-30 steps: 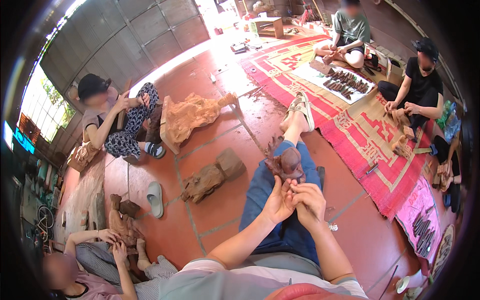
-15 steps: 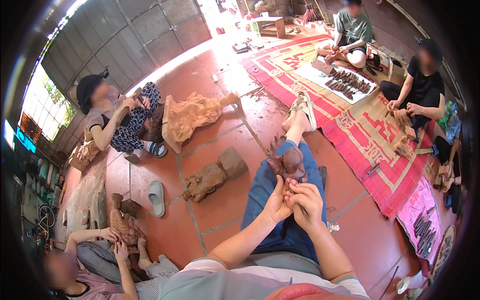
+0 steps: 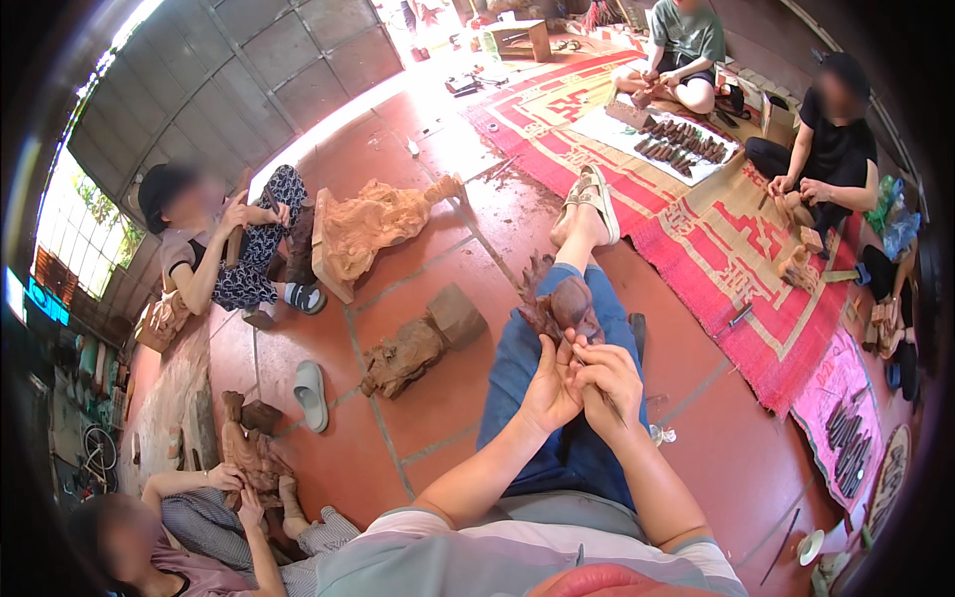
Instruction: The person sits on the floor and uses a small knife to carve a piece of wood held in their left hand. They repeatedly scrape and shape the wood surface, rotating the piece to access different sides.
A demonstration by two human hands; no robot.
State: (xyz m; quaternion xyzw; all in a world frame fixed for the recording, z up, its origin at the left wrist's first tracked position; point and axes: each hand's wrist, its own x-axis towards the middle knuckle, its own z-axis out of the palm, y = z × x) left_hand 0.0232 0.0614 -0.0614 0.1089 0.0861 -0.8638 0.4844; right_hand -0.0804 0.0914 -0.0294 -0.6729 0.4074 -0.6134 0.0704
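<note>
A dark reddish-brown wood carving [image 3: 571, 300], with a smooth rounded part and a jagged side, rests on my lap between my blue-trousered knees. My left hand [image 3: 552, 391] is at its near end, thumb stretched up along it and the other fingers curled in; what they pinch is hidden. Close against it, my right hand [image 3: 609, 380] is closed around a thin carving tool [image 3: 618, 412], whose dark slim end pokes out below the fingers. The tool's working tip is covered by my fingers at the carving.
A brown carved block [image 3: 418, 343] and a grey slipper [image 3: 311, 395] lie on the tiles left of me. Beyond them sits a larger pale carving [image 3: 378, 234]. Co-workers sit left and right. A red patterned mat [image 3: 696, 298] and pink sheet [image 3: 831, 398] with tools lie rightward.
My right hand has turned slightly, showing the tool's lower end. My hands stay at the carving. The co-worker at the upper left has raised a wooden mallet-like piece. The view has shifted a little.
</note>
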